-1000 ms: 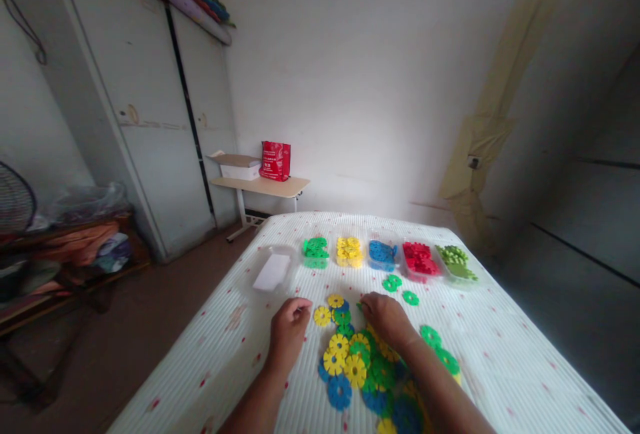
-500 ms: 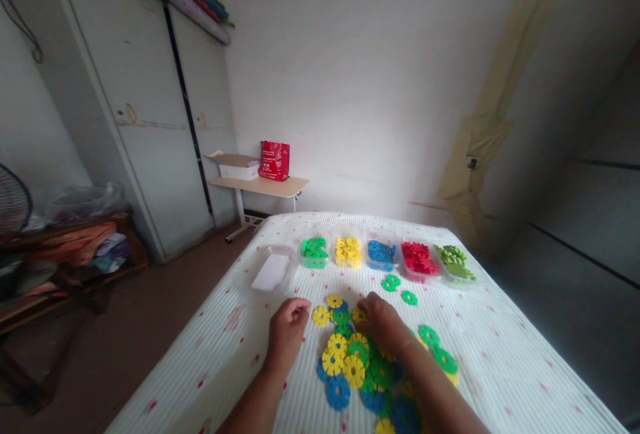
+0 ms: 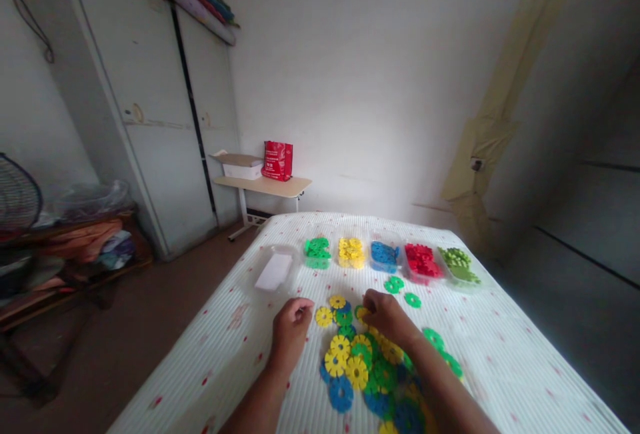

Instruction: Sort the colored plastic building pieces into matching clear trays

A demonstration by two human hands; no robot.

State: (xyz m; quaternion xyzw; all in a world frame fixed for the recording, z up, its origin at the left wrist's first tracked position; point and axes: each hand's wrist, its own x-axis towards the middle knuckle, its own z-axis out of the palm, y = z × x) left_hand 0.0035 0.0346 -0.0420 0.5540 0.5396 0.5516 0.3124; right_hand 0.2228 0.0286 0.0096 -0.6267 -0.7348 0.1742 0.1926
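Yellow, green and blue notched plastic discs, interlocking snowflake pieces, lie in a loose pile (image 3: 357, 374) on the white ridged tablecloth (image 3: 240, 361). At the pile's upper right, my right hand (image 3: 387, 315) has its fingers closed on a yellow disc (image 3: 362, 314); a green edge shows beside it, and the fingertips are partly hidden. My left hand (image 3: 291, 322) rests left of the pile with fingers curled in, and no piece shows in it. Close to its fingertips, but apart, is another yellow disc (image 3: 324, 317). My right forearm covers part of the pile.
Behind the pile stand clear tubs of green (image 3: 318, 252), yellow (image 3: 351, 253), blue (image 3: 385, 256), red (image 3: 423, 261) and light green pieces (image 3: 459, 265). A clear tray (image 3: 293, 281) with a white card is at left. Loose green discs (image 3: 394, 284) lie before the tubs.
The whole view has shifted slightly, moving the scene a little to the right. Both hands keep nearly the same places, the right one still at the yellow disc.
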